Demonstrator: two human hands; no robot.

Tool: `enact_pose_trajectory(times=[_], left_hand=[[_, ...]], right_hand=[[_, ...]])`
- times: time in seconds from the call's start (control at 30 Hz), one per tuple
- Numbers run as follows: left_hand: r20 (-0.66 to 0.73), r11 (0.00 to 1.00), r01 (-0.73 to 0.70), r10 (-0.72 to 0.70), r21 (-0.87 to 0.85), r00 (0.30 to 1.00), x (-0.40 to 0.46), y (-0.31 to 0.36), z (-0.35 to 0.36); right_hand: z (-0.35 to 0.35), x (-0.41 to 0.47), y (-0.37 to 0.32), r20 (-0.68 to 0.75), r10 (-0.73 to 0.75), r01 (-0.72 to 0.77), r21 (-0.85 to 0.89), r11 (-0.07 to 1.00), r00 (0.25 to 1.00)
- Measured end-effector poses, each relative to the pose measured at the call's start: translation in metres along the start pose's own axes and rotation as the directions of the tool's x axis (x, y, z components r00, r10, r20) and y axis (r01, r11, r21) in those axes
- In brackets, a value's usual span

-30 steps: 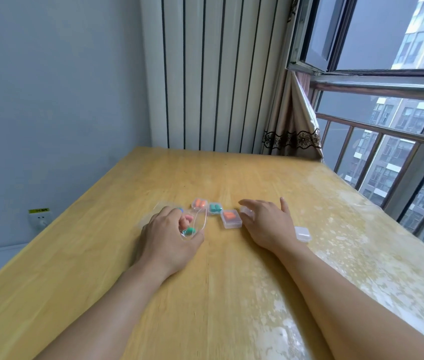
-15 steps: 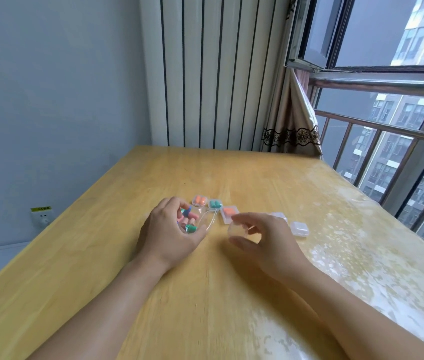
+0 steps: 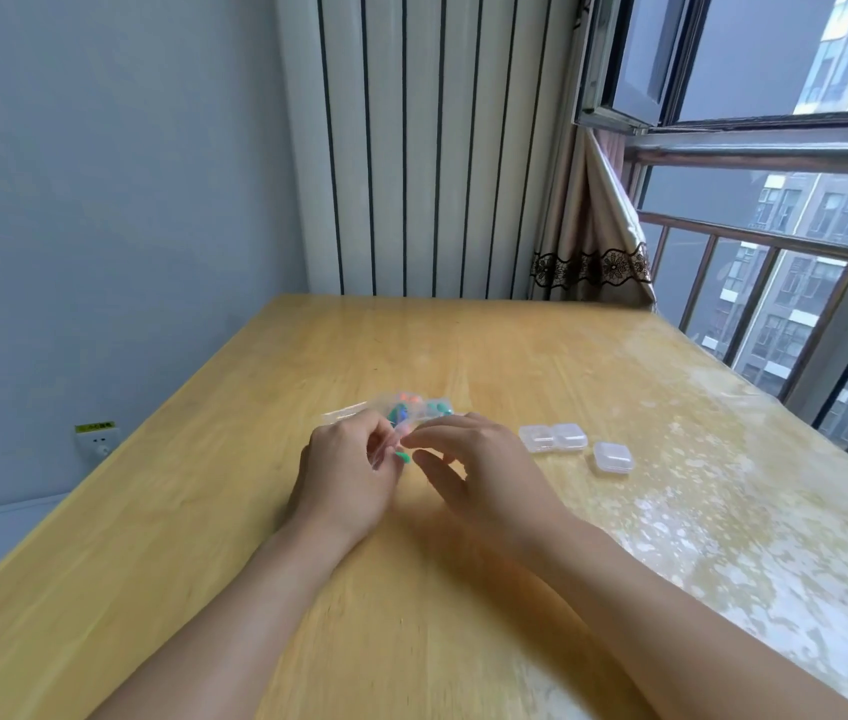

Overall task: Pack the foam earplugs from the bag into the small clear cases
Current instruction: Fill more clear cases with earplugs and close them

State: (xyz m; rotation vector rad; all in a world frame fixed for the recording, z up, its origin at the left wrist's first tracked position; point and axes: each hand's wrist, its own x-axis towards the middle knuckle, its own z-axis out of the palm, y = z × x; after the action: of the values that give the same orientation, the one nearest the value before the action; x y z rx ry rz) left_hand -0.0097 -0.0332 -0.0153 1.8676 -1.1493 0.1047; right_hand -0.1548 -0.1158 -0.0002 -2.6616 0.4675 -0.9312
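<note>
Nearest the viewer, two bare forearms run up from the bottom of the frame and meet at mid-frame over the desk point(image 3: 463, 641). The left hand point(image 3: 346, 475) grips the clear bag point(image 3: 391, 410) of foam earplugs, probably to steady it. The right hand point(image 3: 484, 467) sits just beside it, fingertips point(image 3: 414, 440) closing towards the bag's mouth; whether they pinch anything, blur hides. A green earplug point(image 3: 401, 456) shows between the hands.

Right of centre lie three empty clear cases point(image 3: 553, 437), apart from the hands, presumably waiting to be filled.

Half a second ago the hands were further apart, the right one near a case; now it has come across to the bag, and the filled cases seen then are hidden.
</note>
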Motion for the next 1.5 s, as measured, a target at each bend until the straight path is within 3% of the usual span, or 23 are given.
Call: enact_pose_trajectory(times=[0.3, 0.4, 0.47, 0.6, 0.7, 0.8, 0.87, 1.1, 1.3, 1.4, 1.5], left_hand=[[-0.008, 0.990, 0.112, -0.113, -0.090, 0.994, 0.001, -0.003, 0.001], [-0.038, 0.996, 0.077, -0.079, -0.049, 0.996, 0.000, 0.000, 0.000], [-0.095, 1.000, 0.023, -0.024, -0.007, 0.995, 0.000, 0.002, -0.002], [-0.200, 0.987, -0.152, 0.140, -0.045, 0.970, -0.006, 0.019, -0.009], [-0.054, 0.956, -0.205, 0.198, -0.209, 0.979, -0.015, 0.029, -0.007], [0.224, 0.963, -0.075, 0.136, -0.260, 0.965, -0.022, 0.030, -0.001], [0.324, 0.969, -0.013, 0.095, -0.246, 0.941, -0.023, 0.027, 0.001], [0.346, 0.912, 0.169, -0.031, -0.374, 0.938, -0.020, 0.027, 0.000], [0.433, 0.710, 0.378, -0.114, -0.595, 0.894, -0.016, 0.028, -0.006], [0.461, 0.631, 0.405, -0.084, -0.662, 0.883, -0.017, 0.029, -0.007], [0.463, 0.655, 0.387, -0.063, -0.649, 0.884, -0.018, 0.029, -0.006]], right_hand=[[0.003, 0.005, -0.002, 0.064, 0.115, -0.109, -0.088, 0.990, 0.991], [-0.013, 0.004, -0.004, 0.047, 0.113, -0.113, 0.012, 0.993, 0.992], [-0.034, 0.003, 0.004, -0.006, 0.222, -0.220, 0.087, 0.972, 0.975], [-0.067, -0.013, 0.031, 0.369, 0.342, -0.374, 0.017, 0.927, 0.864], [-0.060, -0.019, 0.038, 0.410, 0.296, -0.326, 0.004, 0.945, 0.863], [-0.054, -0.016, 0.038, 0.412, 0.249, -0.273, -0.002, 0.962, 0.876], [-0.053, -0.016, 0.036, 0.468, 0.210, -0.249, 0.021, 0.968, 0.858], [-0.046, -0.019, 0.030, 0.425, 0.161, -0.229, 0.114, 0.967, 0.891], [-0.040, -0.018, 0.034, 0.372, 0.254, -0.379, 0.315, 0.870, 0.893], [-0.040, -0.020, 0.033, 0.373, 0.262, -0.400, 0.366, 0.840, 0.890], [-0.037, -0.021, 0.034, 0.368, 0.281, -0.421, 0.389, 0.819, 0.886]])
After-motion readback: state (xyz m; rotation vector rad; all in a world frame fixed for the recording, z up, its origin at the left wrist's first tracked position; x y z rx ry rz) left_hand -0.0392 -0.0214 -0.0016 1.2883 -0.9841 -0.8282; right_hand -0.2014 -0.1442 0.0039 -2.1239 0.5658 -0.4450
